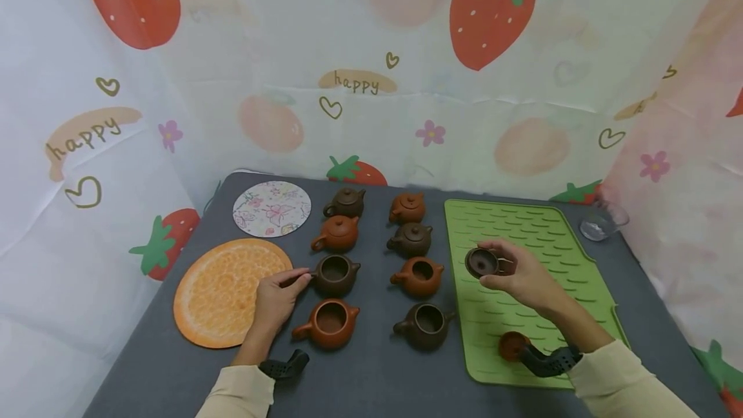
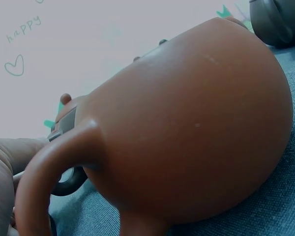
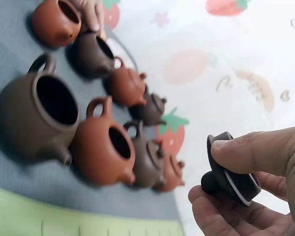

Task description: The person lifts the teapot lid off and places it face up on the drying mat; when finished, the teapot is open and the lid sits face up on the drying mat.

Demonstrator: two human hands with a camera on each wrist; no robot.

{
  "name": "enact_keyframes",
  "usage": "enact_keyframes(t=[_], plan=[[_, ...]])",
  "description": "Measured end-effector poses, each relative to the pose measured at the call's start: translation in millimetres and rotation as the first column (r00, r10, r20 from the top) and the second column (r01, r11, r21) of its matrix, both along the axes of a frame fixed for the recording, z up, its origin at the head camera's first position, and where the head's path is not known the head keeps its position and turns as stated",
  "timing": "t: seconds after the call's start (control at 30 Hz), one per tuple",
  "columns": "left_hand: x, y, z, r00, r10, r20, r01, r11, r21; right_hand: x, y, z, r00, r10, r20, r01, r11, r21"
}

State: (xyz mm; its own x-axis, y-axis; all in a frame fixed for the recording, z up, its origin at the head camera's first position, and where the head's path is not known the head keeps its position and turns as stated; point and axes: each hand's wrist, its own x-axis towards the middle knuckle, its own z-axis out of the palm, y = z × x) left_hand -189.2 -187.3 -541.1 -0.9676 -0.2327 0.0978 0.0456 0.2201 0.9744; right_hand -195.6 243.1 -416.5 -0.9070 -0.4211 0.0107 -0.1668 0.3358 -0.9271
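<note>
My left hand (image 1: 277, 302) pinches the handle of a dark brown teapot (image 1: 335, 290), lidless and upright in the left column. My right hand (image 1: 519, 276) holds a dark teapot lid (image 1: 482, 263) between thumb and fingers over the green mat (image 1: 540, 347). Its hollow underside faces up in the head view, and its knob shows in the right wrist view beside the fingers (image 3: 211, 216). Nearest my left wrist stands a lidless reddish-brown teapot (image 2: 196, 132), which fills much of the left wrist view. A small reddish-brown lid (image 1: 509, 346) lies on the mat by my right wrist.
To the right stand a lidless orange-brown teapot (image 1: 419, 284) and a lidless dark one (image 1: 428, 337). Behind are several lidded teapots, including an orange-brown one (image 1: 339, 233). Left lie an orange-slice placemat (image 1: 215, 295) and a floral round mat (image 1: 273, 195). A clear glass (image 1: 598, 228) stands far right.
</note>
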Motion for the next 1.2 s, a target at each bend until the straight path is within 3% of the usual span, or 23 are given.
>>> enact_keyframes(t=[0.17,0.43,0.63,1.2], plan=[[-2.3,-2.9,-7.9,1.000,0.019,0.004,-0.019,1.000,-0.009,-1.3,11.8,-7.2,0.999,-0.009,0.048,0.008,1.000,0.026],[-1.9,-3.8,-5.9,1.000,0.020,0.017,-0.020,1.000,-0.016,-2.2,28.0,-17.6,0.996,-0.006,0.088,-0.006,0.991,0.133],[-2.0,-3.9,-5.2,1.000,0.019,0.022,-0.019,1.000,-0.025,-3.5,39.2,-25.5,0.994,-0.020,0.107,-0.008,0.967,0.256],[-1.6,-0.9,-4.2,0.999,0.022,0.030,-0.021,0.999,-0.040,0.4,59.8,-45.4,0.977,-0.085,0.194,0.010,0.934,0.358]])
